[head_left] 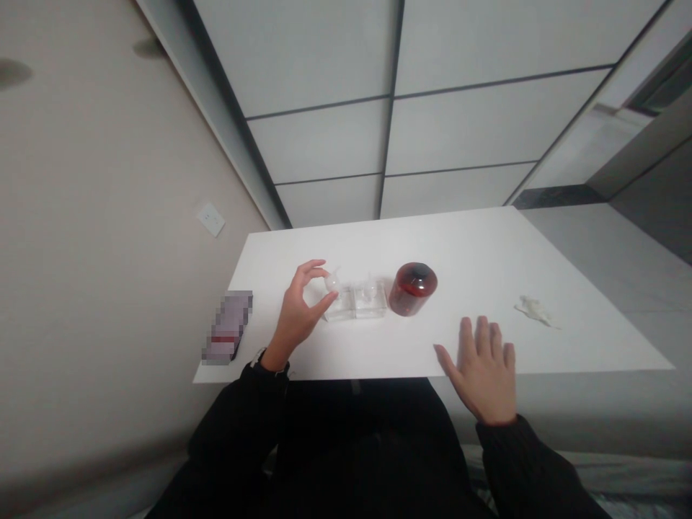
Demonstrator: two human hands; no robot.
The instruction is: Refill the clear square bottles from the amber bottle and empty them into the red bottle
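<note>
Head: left grip (300, 308) narrow round one clear piece (331, 282); right grip (487, 380) wide, empty; one jar (411, 295)

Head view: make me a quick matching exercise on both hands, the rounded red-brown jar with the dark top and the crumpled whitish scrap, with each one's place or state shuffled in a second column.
Column one
1. Left hand
2. Right hand
3. Rounded red-brown jar with a dark top
4. Crumpled whitish scrap

Column two
A. Upright, close beside the clear two-part box
B. Palm down, thumb spread out
C. Lying toward the right side of the white table
D. Pinching a small clear rounded piece

Pairs: 1-D, 2-B, 3-A, 4-C
</note>
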